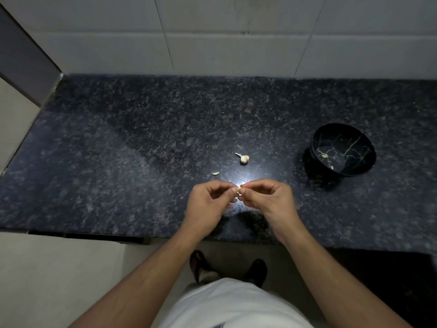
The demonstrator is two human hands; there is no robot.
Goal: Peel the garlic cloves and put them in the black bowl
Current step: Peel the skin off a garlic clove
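Head view: left hand [208,200] and right hand [267,197] pinch garlic clove [239,191] between curled fingertips, mid-peel. Next: strip skin, carry clove to black bowl [343,150], well right of fingers.

dark speckled granite counter [118,162]: black bowl [316,147] right; garlic piece [244,158], loose clove [216,173] mid.

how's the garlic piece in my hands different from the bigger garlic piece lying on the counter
The held clove is pinched between the left hand and right hand, mostly hidden by fingers; the garlic piece on the counter lies free, untouched, in full view. The counter piece has a pointed stalk; none shows on the held one. Both are pale.
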